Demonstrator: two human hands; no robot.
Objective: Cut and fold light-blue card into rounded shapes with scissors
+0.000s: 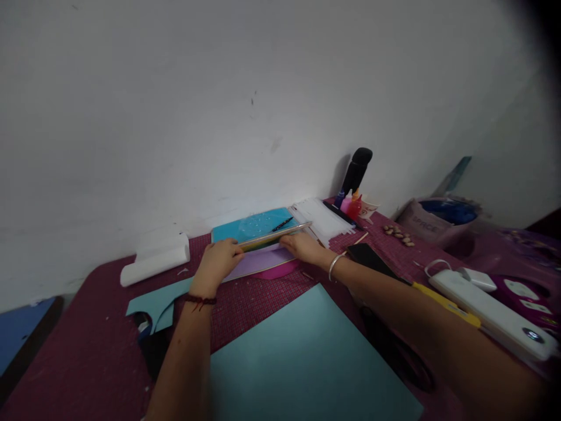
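- Where a pack (275, 237) shows at the frame's centre, we see the left hand (219, 261) pinching its left end and the right hand (303, 247) pinching it nearer its right end.
- Just below it, we see a lilac sheet (256, 261) and a pink sheet (278, 271).
- Just above, we see a pen (283, 224) over a blue sheet (227, 232).
- Lower centre, we find a green sheet (298, 362); left of centre, a white roll (155, 264).

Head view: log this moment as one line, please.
left hand: holding coloured papers, left side | right hand: holding coloured papers, right side | blue-green sheet: flat on table, nearer the camera
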